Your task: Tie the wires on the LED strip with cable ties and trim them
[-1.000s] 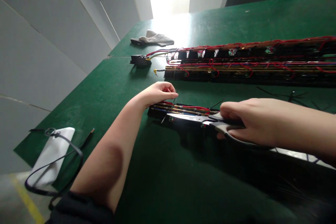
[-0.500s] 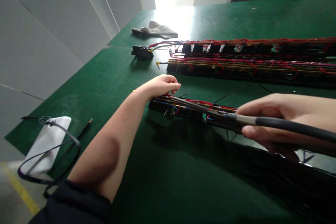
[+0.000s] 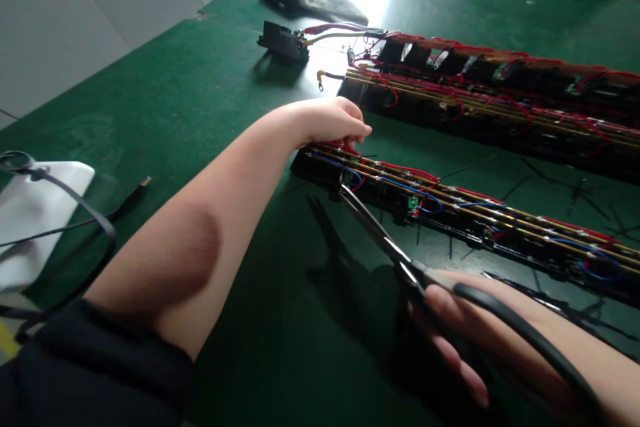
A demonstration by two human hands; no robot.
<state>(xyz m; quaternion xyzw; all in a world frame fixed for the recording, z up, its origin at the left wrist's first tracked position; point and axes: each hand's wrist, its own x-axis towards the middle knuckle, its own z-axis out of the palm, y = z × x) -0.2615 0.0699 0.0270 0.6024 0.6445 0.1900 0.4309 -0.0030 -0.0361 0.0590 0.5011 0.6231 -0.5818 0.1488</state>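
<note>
A long black strip (image 3: 487,230), carrying brass rods, red and blue wires and small green boards, lies across the green table. My left hand (image 3: 343,121) is closed at its left end, fingers curled against the red wires; what they pinch is hidden. In my right hand (image 3: 450,320) is a pair of scissors (image 3: 383,237) with black looped handles. The blade tips point up and left, at the near side of the strip, close to its left end. The blades look nearly together.
Behind lies a larger wired assembly (image 3: 450,97), cabled to a black connector (image 3: 283,41). A grey cloth (image 3: 327,3) lies farther back. Thin black offcuts (image 3: 583,193) are scattered around the strip. At left, a white card (image 3: 47,213) with a black cord overhangs the table edge.
The scissors have come off the top of the strip and swung down toward its near side, with my right hand lower. My left hand stays at the strip's end. The view has shifted.
</note>
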